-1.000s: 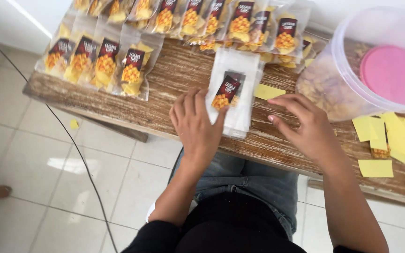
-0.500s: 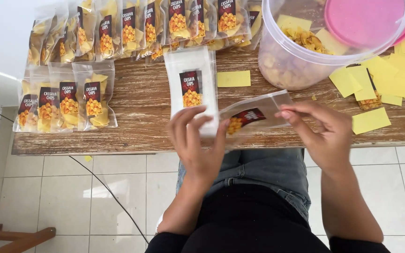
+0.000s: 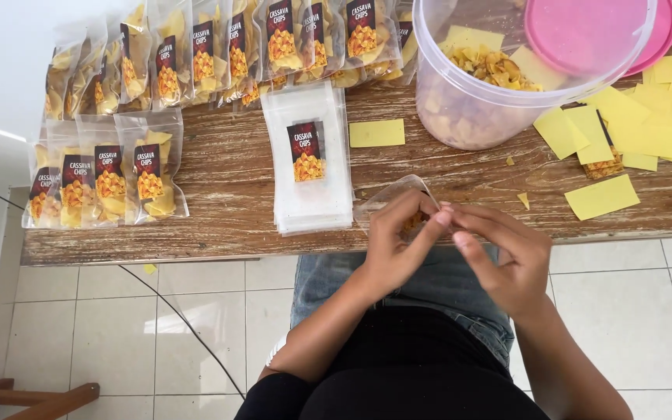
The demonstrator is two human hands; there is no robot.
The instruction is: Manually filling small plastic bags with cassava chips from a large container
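Empty clear pouch held over the near edge of the wooden table, pinched between both hands.

The pouch is thin, glossy transparent plastic with a dark label showing yellow chips, mostly hidden behind the fingers. The left hand and the right hand each grasp it at the fingertips, which meet at its mouth. Just left lies a flat stack of empty pouches; farther left and along the far edge sit filled chip bags. A round clear plastic tub of chips with a pink lid stands far right, beside matte yellow paper slips. The tabletop is worn, streaked wood.
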